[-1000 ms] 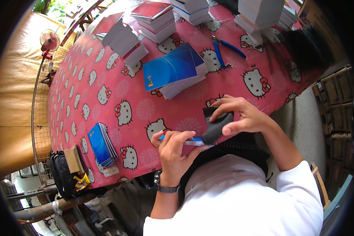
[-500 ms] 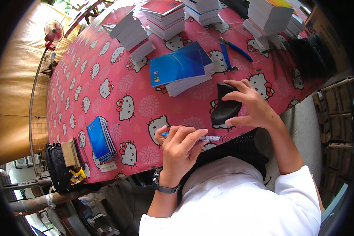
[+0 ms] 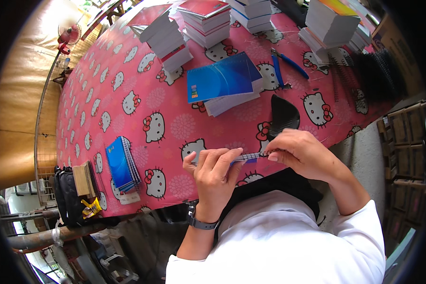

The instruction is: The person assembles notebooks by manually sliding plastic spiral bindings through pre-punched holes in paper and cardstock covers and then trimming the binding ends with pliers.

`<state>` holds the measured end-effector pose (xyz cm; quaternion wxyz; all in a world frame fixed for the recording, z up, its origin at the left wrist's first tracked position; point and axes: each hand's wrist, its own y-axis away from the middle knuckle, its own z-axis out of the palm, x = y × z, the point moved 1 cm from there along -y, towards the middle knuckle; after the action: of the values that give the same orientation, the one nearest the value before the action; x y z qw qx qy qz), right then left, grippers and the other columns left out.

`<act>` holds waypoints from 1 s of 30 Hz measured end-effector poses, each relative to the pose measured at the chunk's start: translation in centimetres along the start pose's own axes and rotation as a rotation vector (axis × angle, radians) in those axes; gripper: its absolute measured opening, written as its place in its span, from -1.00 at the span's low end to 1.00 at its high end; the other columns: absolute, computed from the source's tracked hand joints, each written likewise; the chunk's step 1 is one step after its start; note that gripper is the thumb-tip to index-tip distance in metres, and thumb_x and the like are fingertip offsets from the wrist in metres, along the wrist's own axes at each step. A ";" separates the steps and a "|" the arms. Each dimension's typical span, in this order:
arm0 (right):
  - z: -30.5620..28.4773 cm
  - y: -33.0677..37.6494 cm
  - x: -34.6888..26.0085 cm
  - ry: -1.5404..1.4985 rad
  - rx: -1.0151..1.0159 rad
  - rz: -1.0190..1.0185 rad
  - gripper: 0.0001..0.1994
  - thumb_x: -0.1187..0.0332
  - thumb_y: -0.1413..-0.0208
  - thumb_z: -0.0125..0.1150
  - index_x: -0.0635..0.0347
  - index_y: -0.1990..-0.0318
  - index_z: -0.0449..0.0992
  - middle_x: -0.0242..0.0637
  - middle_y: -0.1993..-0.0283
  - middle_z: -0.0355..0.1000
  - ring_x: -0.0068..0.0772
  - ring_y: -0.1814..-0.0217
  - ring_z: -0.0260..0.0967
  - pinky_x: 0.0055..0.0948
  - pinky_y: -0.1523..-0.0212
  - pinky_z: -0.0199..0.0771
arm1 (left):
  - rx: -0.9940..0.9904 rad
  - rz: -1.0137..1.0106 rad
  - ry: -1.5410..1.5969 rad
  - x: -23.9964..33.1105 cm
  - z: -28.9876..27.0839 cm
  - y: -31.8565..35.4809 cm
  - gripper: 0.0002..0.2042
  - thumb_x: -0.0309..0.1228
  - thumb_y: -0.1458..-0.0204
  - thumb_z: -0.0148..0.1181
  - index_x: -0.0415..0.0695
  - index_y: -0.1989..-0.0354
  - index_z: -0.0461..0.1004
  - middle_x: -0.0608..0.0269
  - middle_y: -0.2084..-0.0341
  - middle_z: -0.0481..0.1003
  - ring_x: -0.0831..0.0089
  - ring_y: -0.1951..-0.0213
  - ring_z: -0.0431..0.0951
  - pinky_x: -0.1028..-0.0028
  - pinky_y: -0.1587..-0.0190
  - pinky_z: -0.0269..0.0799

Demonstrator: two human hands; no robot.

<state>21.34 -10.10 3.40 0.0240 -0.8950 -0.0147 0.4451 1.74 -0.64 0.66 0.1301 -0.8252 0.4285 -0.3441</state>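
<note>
My left hand (image 3: 215, 169), with a dark watch on its wrist, grips a small notebook (image 3: 247, 157) edge-on near the table's front edge. The notebook's bound edge faces up, with a dark spiral coil along it. At the notebook's right end, my right hand (image 3: 299, 152) is closed, its thumb and fingers pinching the black coil (image 3: 265, 154). Just beyond the right hand lies a curved black piece (image 3: 285, 115) with comb-like teeth, on the pink tablecloth (image 3: 170, 102).
Blue-covered notebooks (image 3: 222, 79) lie ahead, beside blue-handled pliers (image 3: 288, 66). Page stacks (image 3: 206, 23) line the far side; loose black coils (image 3: 374, 71) sit at right. Finished-looking spiral notebooks (image 3: 120, 163), a black bag (image 3: 67, 196) and a yellow wrapper (image 3: 91, 207) are at left.
My right hand has moved from the black toothed piece toward me and left, and now pinches the coil. The black piece stays on the table. My left hand still holds the notebook.
</note>
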 end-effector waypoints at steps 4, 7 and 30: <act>0.5 -0.3 0.1 0.306 0.284 -0.244 -0.84 0.55 0.14 0.28 0.14 0.41 0.42 -0.35 0.35 0.33 -0.25 0.23 0.28 -0.29 0.18 0.30 | -0.002 -0.008 0.007 -0.1 -0.1 0.1 -0.73 -0.39 0.20 0.42 0.13 0.26 0.59 0.54 0.43 0.50 0.55 0.30 0.46 0.27 -0.09 -0.04; 1.1 -0.5 1.3 0.370 0.350 -0.421 -0.78 0.57 0.22 0.28 0.09 0.42 0.38 -0.41 0.33 0.29 -0.30 0.22 0.26 -0.32 0.13 0.27 | -0.013 0.001 0.027 0.0 -0.1 0.0 -0.75 -0.39 0.19 0.41 0.15 0.27 0.59 0.55 0.43 0.50 0.55 0.29 0.45 0.26 -0.09 -0.04; -2.0 -1.6 1.7 0.173 0.079 -0.283 -0.63 0.26 0.17 0.44 0.11 0.15 0.56 -0.30 0.10 0.48 -0.18 0.00 0.33 -0.23 -0.06 0.29 | -0.081 -0.034 0.161 0.3 -1.0 -0.3 -0.86 -0.30 0.10 0.35 0.12 0.31 0.62 0.55 0.38 0.56 0.52 0.22 0.45 0.16 -0.15 -0.14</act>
<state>23.92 -8.52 3.32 0.1229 -0.9174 -0.1208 0.3587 1.40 -0.61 1.69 0.0560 -0.8065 0.4371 -0.3941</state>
